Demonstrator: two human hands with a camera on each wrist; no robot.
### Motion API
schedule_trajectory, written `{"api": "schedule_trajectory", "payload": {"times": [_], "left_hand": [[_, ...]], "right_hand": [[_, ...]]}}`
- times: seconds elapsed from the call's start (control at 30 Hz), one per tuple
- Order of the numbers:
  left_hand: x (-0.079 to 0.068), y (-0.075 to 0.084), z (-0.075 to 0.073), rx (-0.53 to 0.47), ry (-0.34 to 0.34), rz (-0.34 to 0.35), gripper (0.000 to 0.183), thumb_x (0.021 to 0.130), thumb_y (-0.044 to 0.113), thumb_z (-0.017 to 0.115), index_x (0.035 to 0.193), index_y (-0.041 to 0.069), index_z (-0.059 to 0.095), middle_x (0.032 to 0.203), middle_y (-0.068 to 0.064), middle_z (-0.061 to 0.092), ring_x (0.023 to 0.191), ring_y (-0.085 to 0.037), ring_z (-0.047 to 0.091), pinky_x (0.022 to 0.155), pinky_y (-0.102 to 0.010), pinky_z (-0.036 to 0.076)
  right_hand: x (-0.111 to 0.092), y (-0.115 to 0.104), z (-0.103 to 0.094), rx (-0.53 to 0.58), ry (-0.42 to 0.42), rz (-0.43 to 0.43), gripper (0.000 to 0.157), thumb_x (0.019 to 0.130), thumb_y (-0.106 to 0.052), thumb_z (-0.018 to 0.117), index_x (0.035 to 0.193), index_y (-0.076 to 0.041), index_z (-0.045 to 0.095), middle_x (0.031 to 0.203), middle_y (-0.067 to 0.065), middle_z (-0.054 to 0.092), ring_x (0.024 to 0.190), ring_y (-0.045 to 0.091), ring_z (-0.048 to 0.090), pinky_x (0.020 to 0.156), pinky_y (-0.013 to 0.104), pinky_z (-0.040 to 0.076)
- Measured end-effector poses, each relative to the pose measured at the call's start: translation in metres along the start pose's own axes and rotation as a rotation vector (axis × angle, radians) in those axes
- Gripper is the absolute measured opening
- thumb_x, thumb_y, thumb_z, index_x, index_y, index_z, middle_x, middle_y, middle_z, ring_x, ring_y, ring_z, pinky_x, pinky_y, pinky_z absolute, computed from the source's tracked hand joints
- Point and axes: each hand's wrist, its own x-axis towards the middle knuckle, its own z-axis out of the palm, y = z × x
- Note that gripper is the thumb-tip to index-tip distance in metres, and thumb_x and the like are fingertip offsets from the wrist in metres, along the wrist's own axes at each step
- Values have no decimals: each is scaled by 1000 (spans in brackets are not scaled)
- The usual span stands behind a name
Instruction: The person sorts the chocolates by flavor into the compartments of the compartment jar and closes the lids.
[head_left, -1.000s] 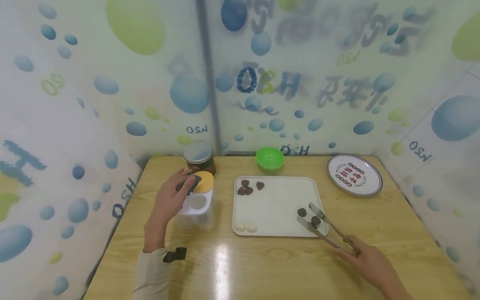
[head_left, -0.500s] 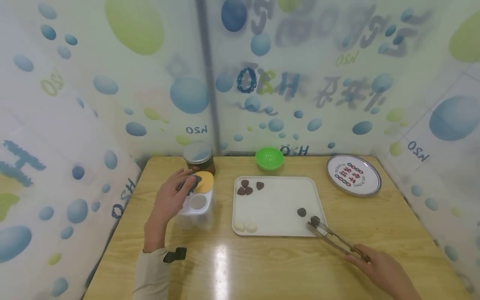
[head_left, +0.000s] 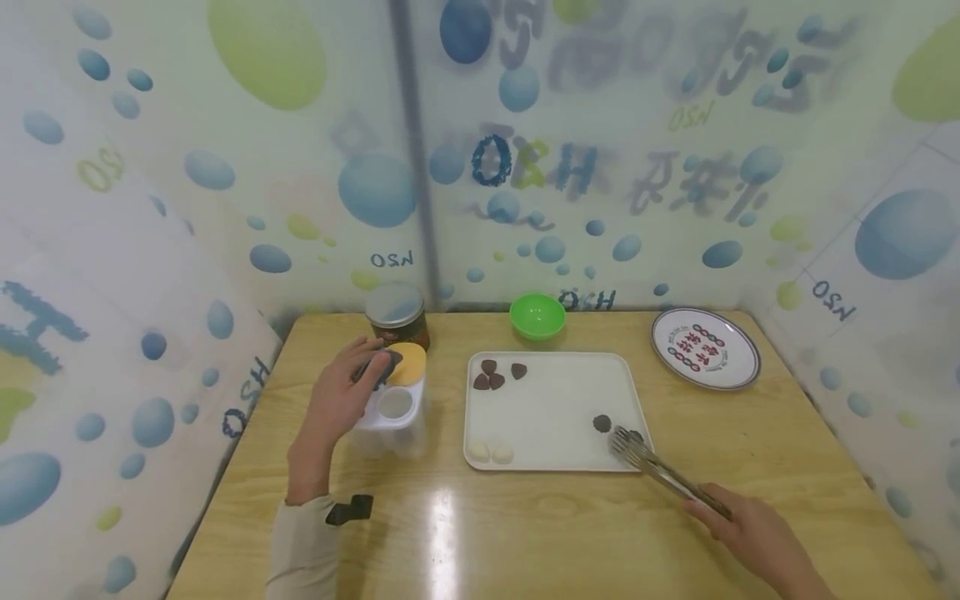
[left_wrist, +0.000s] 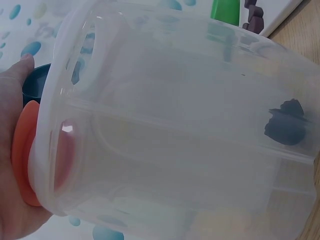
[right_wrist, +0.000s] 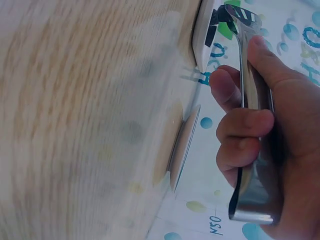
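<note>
My left hand holds a dark lid at the top of a clear plastic compartment container. Beside that lid, an orange-yellow lid covers another compartment. Through the container's wall in the left wrist view, a dark lump shows near the bottom. My right hand grips metal tongs, whose tips are close together at a dark round piece on the white tray. The tongs partly hide this piece. A second dark round piece lies just left of them.
Several brown wedge-shaped pieces lie at the tray's back left, and white pieces at its front left. Behind stand a lidded jar, a green bowl and a patterned plate. Patterned walls enclose the table.
The tongs have gone from spread wide to nearly closed at the right-hand dark piece, and have turned in my right hand. My left hand has stayed on the dark lid.
</note>
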Motion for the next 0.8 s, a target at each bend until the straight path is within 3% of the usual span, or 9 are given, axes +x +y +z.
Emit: {"api": "schedule_trajectory", "payload": {"times": [0.2,0.43,0.53,0.8], "left_hand": [[1,-2,0,-3,1,1,56,104,52,44,139,12,60,158,-11,40,149,-36,31,104,-62,44],[2,-2,2,11,-2,3,55,104,52,42,135,11,63,156,-10,43,150,-36,30,106,-62,43],[2,-2,2,8,3,4,55,104,51,43,137,11,62,157,-10,43,150,-35,30,110,-63,37],[1,-2,1,7,6,6,54,105,50,43,137,10,61,157,-11,43,150,-36,30,108,-62,41]], "right_hand": [[6,-12,8,37,96,-101,22,98,-44,61,98,-23,65,64,-10,56,54,2,44,51,22,36],[18,-34,16,92,134,-220,15,98,-39,63,94,-25,64,62,-13,54,51,1,43,49,22,37],[24,-47,19,127,130,-263,13,98,-39,62,93,-26,61,62,-14,51,51,0,42,48,21,38],[44,-90,22,151,112,-398,16,102,-36,56,92,-25,52,62,-14,37,50,-2,31,45,20,34]]}}
